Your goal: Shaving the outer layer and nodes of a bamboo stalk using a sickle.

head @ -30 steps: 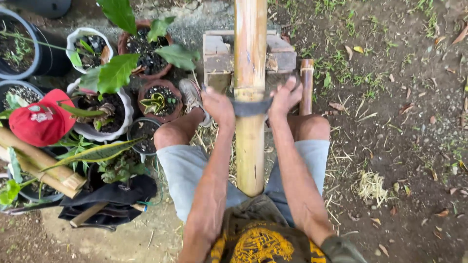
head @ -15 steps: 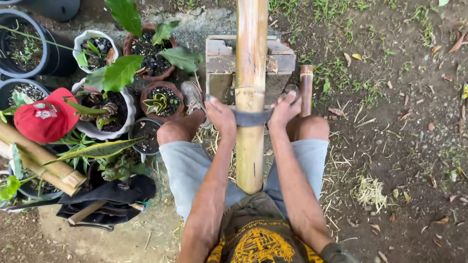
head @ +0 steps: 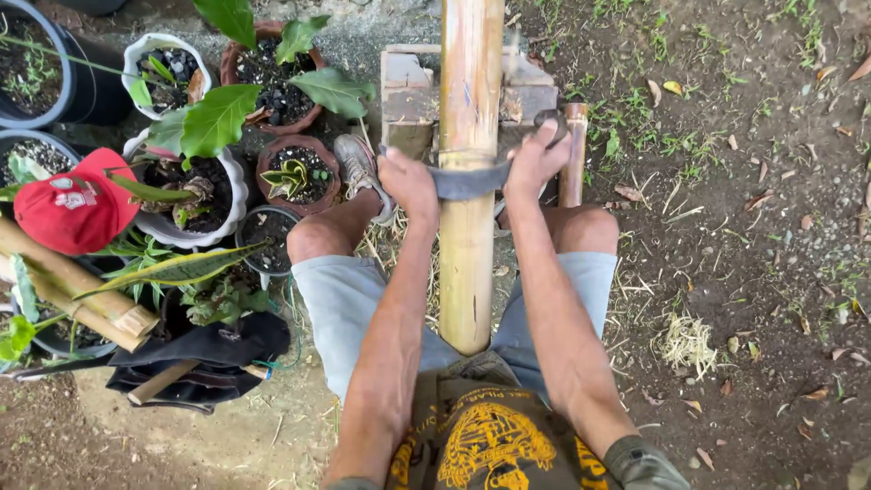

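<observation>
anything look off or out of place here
A red cap sits on top of the potted plants at the left, an odd perch. Otherwise both hands, left and right, grip a curved blade across the bamboo pole; nothing looks spilled or broken.

A bamboo pole runs down the middle of the view, between the person's knees, its far part lying on a block. A blade lies across the pole; the left hand grips it left of the pole, the right hand right of it. A short stick stands just right of the right hand. Pots with plants crowd the ground to the left. A cap sits among them, above two bamboo pieces. A bag lies near the left leg. Shavings lie on the soil to the right
</observation>
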